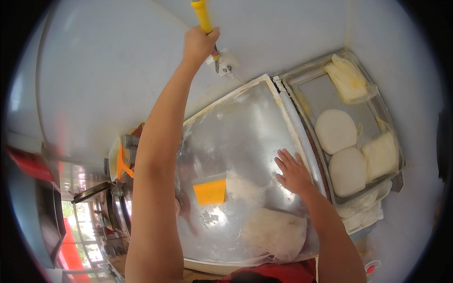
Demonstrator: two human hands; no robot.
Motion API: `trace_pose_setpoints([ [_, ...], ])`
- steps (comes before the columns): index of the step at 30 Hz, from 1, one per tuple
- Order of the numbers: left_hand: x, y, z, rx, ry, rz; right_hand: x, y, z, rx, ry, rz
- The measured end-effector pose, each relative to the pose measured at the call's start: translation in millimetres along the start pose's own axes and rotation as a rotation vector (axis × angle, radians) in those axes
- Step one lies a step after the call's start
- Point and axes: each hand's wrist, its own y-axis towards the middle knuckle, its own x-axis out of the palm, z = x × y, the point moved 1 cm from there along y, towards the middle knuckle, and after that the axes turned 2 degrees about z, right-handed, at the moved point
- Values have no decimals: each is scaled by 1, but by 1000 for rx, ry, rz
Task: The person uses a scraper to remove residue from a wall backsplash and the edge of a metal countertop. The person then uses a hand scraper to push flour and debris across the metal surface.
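Note:
My left hand is raised at the wall, closed around a long yellow-handled tool. Its narrow grey tip appears in front of a white wall socket with a plug in it; whether they touch I cannot tell. My right hand lies palm down with fingers spread on the metal worktop, near its raised right edge. Closer to me, a flat piece of dough rests at the front edge. Left of the right hand are a patch of flour and a yellow dough scraper.
A metal tray on the right holds two pale dough rounds and plastic-wrapped yellowish blocks. Plastic bags lie below it. Beyond my left arm are jars and an orange-handled tool. The wall rises behind the worktop.

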Motion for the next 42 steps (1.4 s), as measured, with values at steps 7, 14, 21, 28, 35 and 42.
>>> trace_pose_setpoints([
  [7, 18, 23, 18, -41, 35, 65, 0, 0, 1, 6, 27, -34],
  [14, 37, 28, 29, -11, 17, 74, -1, -1, 1, -3, 13, -26],
  [21, 22, 29, 39, 5, 13, 24, 2, 0, 2, 5, -26, -43],
  [28, 28, 31, 18, 15, 102, -7, 2, 1, 1, 2, -9, -45],
  [35, 29, 40, 21, 22, 108, -90, -1, 0, 1, -4, -22, -31],
  [42, 20, 39, 16, 63, 85, -64, -1, 0, 1, 9, -28, -38],
])
